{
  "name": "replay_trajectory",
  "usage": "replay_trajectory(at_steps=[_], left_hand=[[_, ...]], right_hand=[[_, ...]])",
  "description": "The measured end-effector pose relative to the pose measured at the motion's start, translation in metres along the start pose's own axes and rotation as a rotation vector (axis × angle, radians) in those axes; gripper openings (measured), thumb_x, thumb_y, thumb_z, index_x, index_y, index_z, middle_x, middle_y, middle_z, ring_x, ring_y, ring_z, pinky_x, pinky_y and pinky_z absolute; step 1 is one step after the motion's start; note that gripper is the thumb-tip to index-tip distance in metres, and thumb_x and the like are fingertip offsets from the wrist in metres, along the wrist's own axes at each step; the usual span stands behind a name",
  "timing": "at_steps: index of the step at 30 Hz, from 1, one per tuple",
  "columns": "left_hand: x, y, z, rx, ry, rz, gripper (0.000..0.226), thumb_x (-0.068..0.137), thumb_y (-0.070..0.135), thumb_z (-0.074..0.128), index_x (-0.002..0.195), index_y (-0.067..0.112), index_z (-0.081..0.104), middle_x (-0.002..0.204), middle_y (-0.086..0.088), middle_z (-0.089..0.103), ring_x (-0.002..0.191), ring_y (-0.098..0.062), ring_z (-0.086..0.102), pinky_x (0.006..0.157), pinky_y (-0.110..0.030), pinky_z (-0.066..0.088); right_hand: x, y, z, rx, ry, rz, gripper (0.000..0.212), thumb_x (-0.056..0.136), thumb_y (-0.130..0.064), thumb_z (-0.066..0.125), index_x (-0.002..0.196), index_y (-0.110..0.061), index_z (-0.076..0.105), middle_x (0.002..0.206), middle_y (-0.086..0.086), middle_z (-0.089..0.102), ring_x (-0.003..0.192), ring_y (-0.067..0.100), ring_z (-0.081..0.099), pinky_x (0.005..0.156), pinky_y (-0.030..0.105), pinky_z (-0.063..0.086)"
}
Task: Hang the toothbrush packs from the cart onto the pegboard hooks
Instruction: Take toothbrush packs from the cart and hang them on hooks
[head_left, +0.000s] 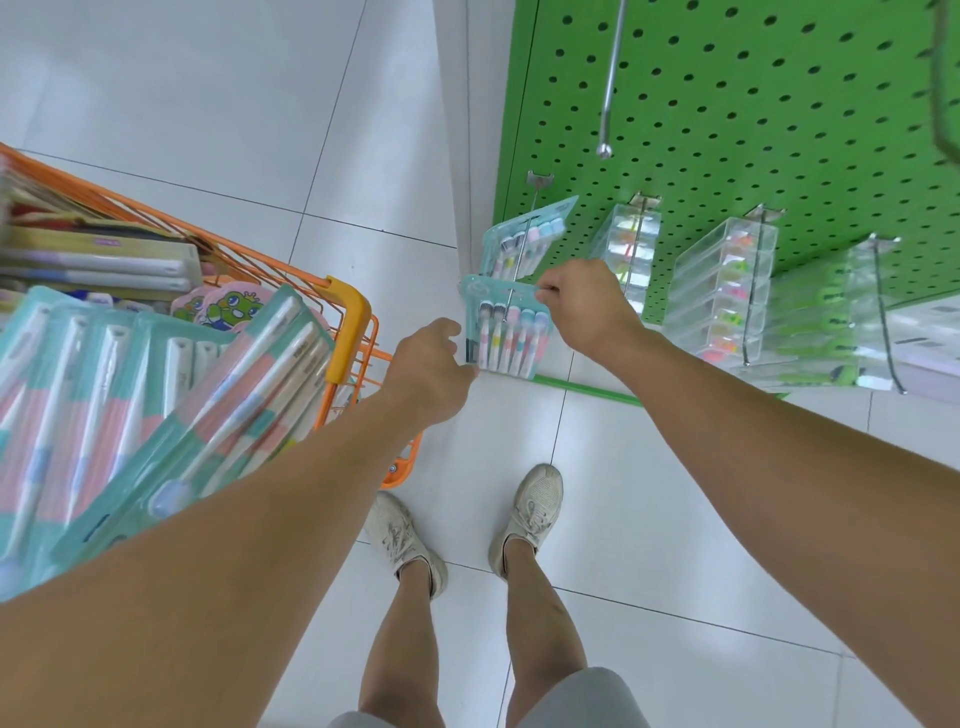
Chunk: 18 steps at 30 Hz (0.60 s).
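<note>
a: holding the toothbrush pack (506, 327) at the tip of the hook (521, 260). right hand (587, 306) pinching the top right corner, fingers clamped on the card. left hand (434, 364) curled round the bottom left edge.

b: on the hook yet?

a: looks like the rod is just through the hole at the top. hard to tell for sure. not pushed back yet.

b: best way to do it?

a: keep the pack flat and straight. slide it along the rod toward the green pegboard (727, 130). stop just in front of the hung pack (524, 239) that sits further back. let go with the bottom hand last, so no swinging.

b: anything close by?

a: clear boxes (628, 249) on the next hook, just beside the right hand. easy to bump with the knuckles. better to keep the wrist pulled in.

b: and the other side?

a: board edge right there on the left, then bare floor (363, 156). plenty of room to swing the left arm back.

b: more packs?

a: lots, piled in the orange cart (348, 312), near the left elbow. long bare hook (610, 78) higher up on the board, free for later. careful of its round tip sticking out near the head.
</note>
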<state>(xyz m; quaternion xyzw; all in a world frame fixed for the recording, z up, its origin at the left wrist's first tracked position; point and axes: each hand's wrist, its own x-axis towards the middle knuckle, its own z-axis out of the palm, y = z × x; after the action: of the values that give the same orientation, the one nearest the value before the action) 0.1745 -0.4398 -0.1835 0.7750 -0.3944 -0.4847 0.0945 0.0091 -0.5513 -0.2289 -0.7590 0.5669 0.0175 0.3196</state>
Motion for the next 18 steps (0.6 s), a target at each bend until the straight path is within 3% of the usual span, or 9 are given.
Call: replay_trajectory(at_steps=[3, 5, 8, 13, 16, 18], left_hand=[[0.003, -0.002, -0.001, -0.016, 0.030, 0.028, 0.049, 0.094, 0.019, 0.064, 0.140, 0.017, 0.047, 0.136, -0.005, 0.055, 0.119, -0.021, 0.054, 0.092, -0.034, 0.053], [0.004, -0.001, -0.003, -0.032, 0.055, 0.054, 0.046, 0.095, 0.020, 0.063, 0.139, 0.018, 0.048, 0.133, -0.004, 0.056, 0.111, -0.016, 0.053, 0.087, -0.027, 0.050], [0.006, 0.001, -0.005, -0.046, 0.079, 0.096, 0.042, 0.096, 0.022, 0.061, 0.137, 0.020, 0.050, 0.129, -0.001, 0.058, 0.105, -0.014, 0.052, 0.081, -0.024, 0.046], [0.001, 0.005, -0.010, -0.067, 0.106, 0.169, 0.037, 0.096, 0.025, 0.062, 0.132, 0.020, 0.055, 0.119, 0.003, 0.059, 0.104, -0.014, 0.056, 0.081, -0.022, 0.042], [-0.018, 0.011, -0.023, -0.135, 0.108, 0.185, 0.029, 0.093, 0.022, 0.064, 0.122, 0.017, 0.062, 0.108, 0.002, 0.061, 0.100, -0.019, 0.061, 0.078, -0.022, 0.046], [-0.041, 0.018, -0.038, -0.208, 0.110, 0.206, 0.022, 0.091, 0.019, 0.065, 0.113, 0.015, 0.067, 0.098, 0.001, 0.064, 0.094, -0.023, 0.065, 0.074, -0.025, 0.049]], right_hand=[[0.021, -0.004, -0.010, -0.038, 0.079, 0.040, 0.043, 0.099, -0.006, 0.049, 0.057, -0.011, 0.042, 0.057, 0.002, 0.040, 0.053, 0.018, 0.037, 0.055, 0.027, 0.033], [0.036, -0.005, -0.019, -0.073, 0.141, 0.073, 0.037, 0.099, -0.006, 0.050, 0.062, -0.009, 0.051, 0.062, 0.005, 0.050, 0.058, 0.020, 0.048, 0.056, 0.028, 0.043], [0.051, -0.009, -0.031, -0.076, 0.209, 0.137, 0.023, 0.101, -0.015, 0.057, 0.085, -0.001, 0.067, 0.081, 0.013, 0.067, 0.074, 0.026, 0.066, 0.073, 0.039, 0.059], [0.045, -0.020, -0.039, -0.161, 0.257, 0.224, 0.022, 0.098, -0.023, 0.063, 0.086, -0.005, 0.061, 0.073, 0.007, 0.060, 0.071, 0.026, 0.062, 0.064, 0.033, 0.053], [0.017, -0.027, -0.038, -0.118, 0.311, 0.250, 0.006, 0.097, -0.006, 0.058, 0.097, -0.004, 0.064, 0.090, 0.012, 0.069, 0.073, 0.024, 0.063, 0.064, 0.032, 0.057], [-0.020, -0.042, -0.038, 0.007, 0.322, 0.208, 0.016, 0.095, -0.006, 0.060, 0.110, -0.006, 0.064, 0.103, 0.011, 0.070, 0.083, 0.024, 0.065, 0.071, 0.027, 0.054]])
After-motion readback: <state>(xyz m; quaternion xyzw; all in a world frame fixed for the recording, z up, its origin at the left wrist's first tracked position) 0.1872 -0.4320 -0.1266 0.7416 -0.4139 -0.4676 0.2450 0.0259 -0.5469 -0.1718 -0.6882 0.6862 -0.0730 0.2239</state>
